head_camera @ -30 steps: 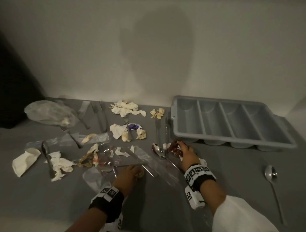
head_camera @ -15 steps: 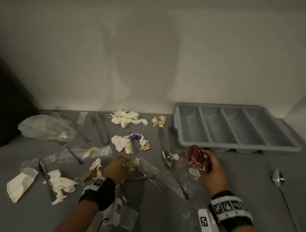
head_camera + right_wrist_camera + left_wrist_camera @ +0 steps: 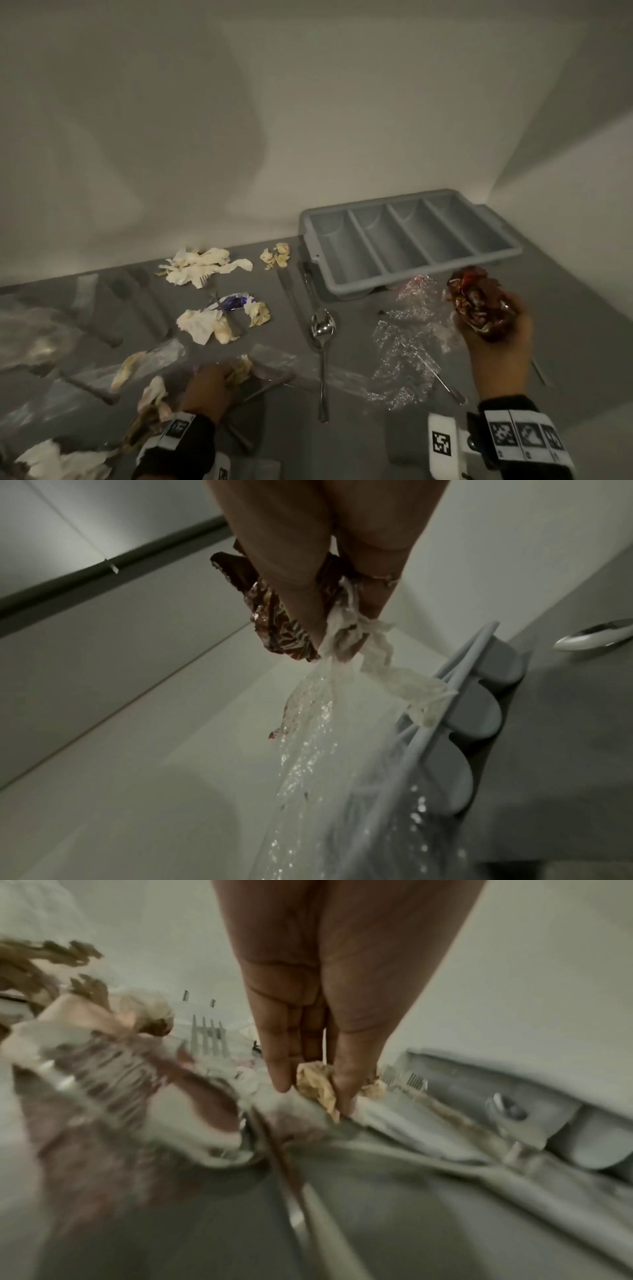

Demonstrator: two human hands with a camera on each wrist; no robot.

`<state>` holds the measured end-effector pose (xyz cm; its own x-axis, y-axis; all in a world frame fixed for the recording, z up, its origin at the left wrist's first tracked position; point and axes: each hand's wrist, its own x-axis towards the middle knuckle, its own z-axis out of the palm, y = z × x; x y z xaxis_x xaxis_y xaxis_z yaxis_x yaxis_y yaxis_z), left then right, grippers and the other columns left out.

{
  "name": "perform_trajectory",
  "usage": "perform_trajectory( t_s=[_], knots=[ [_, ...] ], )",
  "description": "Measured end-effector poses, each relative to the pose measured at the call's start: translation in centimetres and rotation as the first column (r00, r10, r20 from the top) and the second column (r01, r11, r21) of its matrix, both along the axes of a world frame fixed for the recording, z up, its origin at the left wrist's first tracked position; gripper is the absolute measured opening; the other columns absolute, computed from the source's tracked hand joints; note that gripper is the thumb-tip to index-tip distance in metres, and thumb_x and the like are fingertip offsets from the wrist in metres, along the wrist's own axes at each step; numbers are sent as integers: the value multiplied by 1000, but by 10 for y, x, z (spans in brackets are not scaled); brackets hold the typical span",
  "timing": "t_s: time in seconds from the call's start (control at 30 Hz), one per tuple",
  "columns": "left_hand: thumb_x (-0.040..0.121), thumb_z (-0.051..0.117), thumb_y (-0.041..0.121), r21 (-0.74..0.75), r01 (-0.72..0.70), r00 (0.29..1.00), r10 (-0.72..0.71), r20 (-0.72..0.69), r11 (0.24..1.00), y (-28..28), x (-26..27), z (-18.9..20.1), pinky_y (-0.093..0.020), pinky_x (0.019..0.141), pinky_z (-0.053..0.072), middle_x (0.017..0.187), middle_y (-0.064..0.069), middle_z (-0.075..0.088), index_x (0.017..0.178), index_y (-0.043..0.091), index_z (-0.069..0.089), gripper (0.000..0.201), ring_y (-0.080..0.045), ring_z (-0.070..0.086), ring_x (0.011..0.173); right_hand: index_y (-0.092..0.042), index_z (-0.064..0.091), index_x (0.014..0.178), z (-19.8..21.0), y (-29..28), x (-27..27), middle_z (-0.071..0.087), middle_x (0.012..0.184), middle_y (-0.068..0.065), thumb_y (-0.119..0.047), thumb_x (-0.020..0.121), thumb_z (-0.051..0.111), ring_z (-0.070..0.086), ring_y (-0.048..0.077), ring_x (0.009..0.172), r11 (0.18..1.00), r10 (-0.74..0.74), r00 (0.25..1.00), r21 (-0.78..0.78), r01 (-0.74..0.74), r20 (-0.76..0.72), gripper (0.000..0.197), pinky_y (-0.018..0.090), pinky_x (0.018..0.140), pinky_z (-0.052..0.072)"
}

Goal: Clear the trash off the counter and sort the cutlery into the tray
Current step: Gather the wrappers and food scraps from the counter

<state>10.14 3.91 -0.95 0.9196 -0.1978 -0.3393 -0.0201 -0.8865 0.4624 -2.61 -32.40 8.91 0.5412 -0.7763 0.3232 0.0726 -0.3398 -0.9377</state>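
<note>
From the head view, our right hand (image 3: 493, 329) grips a crumpled wrapper (image 3: 476, 301) just in front of the tray (image 3: 407, 270), trailing light, slippery plastic film (image 3: 404, 356).

At the left wrist, our left hand (image 3: 322, 1001) pinches a soft paper scrap (image 3: 315, 1080).

At the right wrist, 1 tissue (image 3: 387, 669) dangles loosely; we judge a bunched grip safest.

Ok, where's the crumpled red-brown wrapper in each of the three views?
Head: the red-brown wrapper sits right of centre, gripped in the right hand, just in front of the grey cutlery tray.
Left wrist: not in it.
Right wrist: upper centre, behind the fingers, with clear plastic film trailing below.
Shared landmark: the grey cutlery tray, lower right in the right wrist view.
</note>
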Motion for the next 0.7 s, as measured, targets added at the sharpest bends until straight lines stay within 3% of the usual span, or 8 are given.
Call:
perform_trajectory(
  t_s=[0.1,0.23,0.37,0.47,0.57,0.6,0.63,0.7],
  knots=[
    [88,53,17,-72,8,998,-3,67,997,-8,-5,26,-28,73,46,78,2,64,73,27,60,19,-11,57,74,-51,41,95,7,-10,-25,56,106,-9,0,69,75,56,11,96,993,-112,994,38,112,-9,66,1,77,45],
    [85,60,15,-240,63,978,-13,207,969,-34,-18,71,-28,60,39,72,0,62,77,21,64,10,-13,56,68,-41,46,108,0,-33,-73,53,116,-2,-3,69,76,53,15,104,958,-270,963,91,271,-17,62,1,72,45],
    [74,71,7,-348,311,925,-196,327,885,-83,-33,79,-27,72,46,84,2,61,73,29,61,24,-10,59,79,-52,44,96,-12,-56,-128,51,116,-6,-3,68,77,56,5,91,914,-396,918,81,397,-31,66,-7,71,40],
    [70,75,16,-371,348,936,-337,97,861,-132,-53,48,-8,76,40,97,8,54,67,35,57,27,6,56,93,-53,42,94,-19,-67,-160,51,116,-5,-1,68,76,52,10,100,892,-442,895,71,446,-61,68,-5,75,41],
    [81,62,27,-142,411,910,-414,12,901,-176,-69,16,-28,90,40,105,-10,58,87,22,67,9,-24,56,106,-53,39,93,-23,-76,-186,52,129,8,3,69,74,49,13,108,886,-447,889,82,455,-101,69,22,93,41],
    [82,57,30,-46,418,908,-419,8,907,-186,-74,4,-31,98,39,113,-12,60,101,17,67,24,-28,52,112,-52,39,93,-25,-80,-193,52,131,8,4,69,74,49,14,109,885,-447,888,90,457,-106,70,26,95,39],
    [84,54,30,29,404,915,-405,6,914,-194,-77,-4,-33,104,36,121,-12,59,110,16,64,31,-29,49,117,-52,39,93,-30,-86,-201,54,128,4,5,69,73,49,15,111,889,-439,892,93,448,-103,70,24,94,40],
    [89,47,25,117,316,945,-323,48,942,-207,-85,-15,-35,106,36,129,-13,55,117,16,59,32,-29,48,120,-51,40,94,-37,-95,-213,55,108,-17,5,71,72,51,17,110,898,-415,903,112,427,-112,68,6,84,42]
  ],
)
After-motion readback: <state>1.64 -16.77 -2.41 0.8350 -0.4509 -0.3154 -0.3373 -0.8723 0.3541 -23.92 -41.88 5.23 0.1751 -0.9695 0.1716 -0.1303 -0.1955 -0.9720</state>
